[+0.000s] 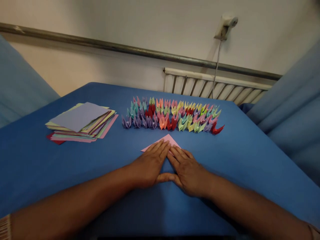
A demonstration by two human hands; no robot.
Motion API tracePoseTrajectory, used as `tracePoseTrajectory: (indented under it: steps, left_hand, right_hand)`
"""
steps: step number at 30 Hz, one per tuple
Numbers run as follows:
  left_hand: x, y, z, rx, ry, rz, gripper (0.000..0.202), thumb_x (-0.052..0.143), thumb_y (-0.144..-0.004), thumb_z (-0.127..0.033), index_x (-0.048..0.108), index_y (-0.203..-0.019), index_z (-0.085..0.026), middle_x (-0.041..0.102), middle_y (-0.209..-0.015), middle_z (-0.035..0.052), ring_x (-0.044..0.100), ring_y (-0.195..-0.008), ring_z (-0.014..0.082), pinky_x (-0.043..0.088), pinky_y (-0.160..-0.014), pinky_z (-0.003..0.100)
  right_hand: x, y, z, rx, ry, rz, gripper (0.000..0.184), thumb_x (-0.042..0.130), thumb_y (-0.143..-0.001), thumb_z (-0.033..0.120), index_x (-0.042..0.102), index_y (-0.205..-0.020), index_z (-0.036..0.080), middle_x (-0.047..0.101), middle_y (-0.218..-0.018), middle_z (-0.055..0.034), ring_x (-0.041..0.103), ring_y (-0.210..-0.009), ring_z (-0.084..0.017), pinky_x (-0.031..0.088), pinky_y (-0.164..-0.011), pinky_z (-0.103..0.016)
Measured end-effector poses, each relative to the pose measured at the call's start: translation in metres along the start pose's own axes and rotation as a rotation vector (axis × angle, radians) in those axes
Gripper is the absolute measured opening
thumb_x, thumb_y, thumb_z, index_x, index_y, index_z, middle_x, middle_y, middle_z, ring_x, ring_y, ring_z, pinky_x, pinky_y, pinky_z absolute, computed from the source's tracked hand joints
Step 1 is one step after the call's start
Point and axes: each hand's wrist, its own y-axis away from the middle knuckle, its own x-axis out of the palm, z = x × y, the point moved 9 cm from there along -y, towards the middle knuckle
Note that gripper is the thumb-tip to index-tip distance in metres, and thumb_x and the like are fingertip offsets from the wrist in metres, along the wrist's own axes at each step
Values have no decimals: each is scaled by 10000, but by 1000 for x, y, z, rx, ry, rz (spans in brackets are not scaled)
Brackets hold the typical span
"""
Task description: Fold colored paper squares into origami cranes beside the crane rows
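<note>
A pink sheet of paper (pixel 168 137), folded into a triangle, lies on the blue table with its peak pointing away from me. My left hand (pixel 151 163) rests flat over its left part, fingers stretched out. On its right part lies my right hand (pixel 186 170), also flat with fingers extended. The fingertips of both hands meet near the paper's middle, and the thumbs touch below it. Most of the paper's lower edge is hidden under the fingers.
Behind the paper stand several rows of folded paper cranes (pixel 172 115) in many colours. To the left is a stack of coloured paper sheets (pixel 77 116). The blue table (pixel 100 180) reaches a wall with a metal rail (pixel 120 47), a radiator (pixel 217 80) and a socket (pixel 223 28). Blue curtains (pixel 297 103) hang at both sides.
</note>
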Motion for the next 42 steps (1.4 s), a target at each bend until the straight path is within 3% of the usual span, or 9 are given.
tracePoseTrajectory:
  steps: [6, 12, 15, 20, 23, 30, 35, 42]
  left_hand:
    - [0, 3, 8, -7, -34, 28, 1018, 343, -815, -789, 167, -1518, -73, 58, -1583, 236, 51, -1471, 360, 125, -1166, 515]
    - [-1, 0, 4, -18, -32, 46, 969, 381, -805, -786, 214, -1519, -152, 29, -1593, 216, 44, -1464, 392, 125, -1153, 560]
    - [-1, 1, 4, -15, -38, 31, 964, 377, -805, -789, 222, -1516, -156, 56, -1591, 220, 62, -1463, 392, 133, -1147, 567]
    - [-4, 2, 3, 22, -24, -52, 1017, 401, -801, -782, 158, -1526, -111, 139, -1582, 225, 93, -1465, 371, 137, -1162, 521]
    - [-6, 3, 2, 44, -12, -90, 998, 413, -814, -761, 109, -1537, -145, 145, -1591, 189, 100, -1469, 349, 130, -1170, 502]
    - [-2, 7, 27, -123, -69, 12, 1054, 356, -802, -795, 212, -1502, -20, 129, -1564, 260, 83, -1459, 396, 120, -1159, 537]
    - [-10, 9, 50, -228, -114, -41, 1033, 323, -812, -794, 246, -1496, -24, 162, -1556, 263, 113, -1452, 410, 127, -1149, 559]
    - [-21, 10, 62, -299, -79, -165, 901, 355, -866, -711, 307, -1478, -52, 247, -1548, 239, 185, -1443, 393, 162, -1140, 574]
  right_hand:
    - [-7, 30, -9, 152, 89, -29, 799, 431, -921, 590, 325, -1470, 19, 287, -1530, -241, 256, -1425, -364, 269, -1127, -527]
    - [-12, 56, -40, 365, 170, -34, 792, 497, -885, 583, 426, -1412, -3, 310, -1506, -278, 296, -1392, -425, 292, -1084, -581]
    - [-26, 38, -46, 424, 129, -102, 749, 435, -929, 539, 365, -1446, 1, 254, -1540, -249, 260, -1418, -393, 272, -1106, -561]
    - [-27, -31, -10, 185, -127, -70, 742, 330, -961, 556, 250, -1504, 58, 193, -1584, -160, 172, -1463, -298, 198, -1171, -475]
    - [-15, -50, -1, 138, -229, -12, 784, 282, -963, 586, 234, -1500, 17, 215, -1573, -185, 131, -1472, -291, 170, -1181, -451]
    - [0, -41, -26, 263, -153, -8, 794, 328, -951, 572, 223, -1503, 11, 179, -1577, -200, 138, -1465, -332, 154, -1172, -495]
    - [-1, -42, -39, 367, -107, -36, 744, 363, -952, 496, 253, -1490, -6, 193, -1569, -221, 133, -1464, -342, 157, -1163, -501]
    - [-2, -38, -50, 370, -241, -54, 835, 515, -864, 564, 292, -1486, 54, 221, -1572, -196, 155, -1458, -344, 165, -1154, -523]
